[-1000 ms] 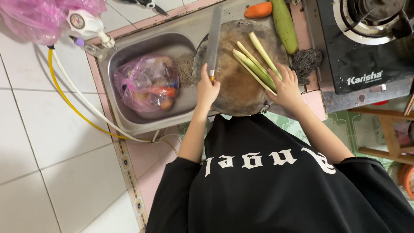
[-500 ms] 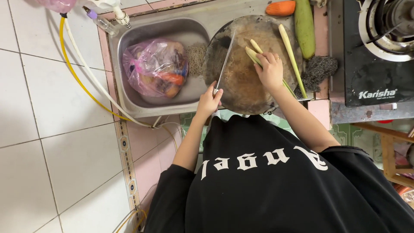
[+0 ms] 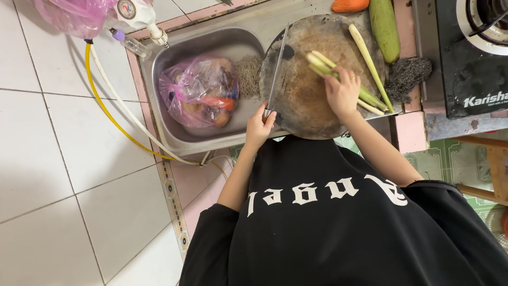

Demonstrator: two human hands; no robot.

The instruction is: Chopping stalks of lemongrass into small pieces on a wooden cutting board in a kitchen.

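My left hand [image 3: 259, 127] grips the handle of a long knife [image 3: 277, 69], whose blade lies along the left side of a round wooden cutting board [image 3: 304, 108]. My right hand [image 3: 343, 92] presses down on a bundle of pale green lemongrass stalks [image 3: 319, 61] lying across the board's upper middle. A single stalk [image 3: 365, 53] lies apart on the right side of the board. The knife blade is left of the bundle and does not touch it.
A steel sink [image 3: 159, 124] left of the board holds a pink plastic bag [image 3: 201, 90] of food. A green gourd [image 3: 384, 26], a carrot [image 3: 349, 5] and a dark scouring pad [image 3: 408, 74] lie beyond the board. A gas stove [image 3: 471, 69] stands at right; a yellow hose [image 3: 106, 108] runs down the tiles.
My right hand has gathered the stalks and slid them from the board's right edge toward its middle. The left hand keeps the knife along the left side.
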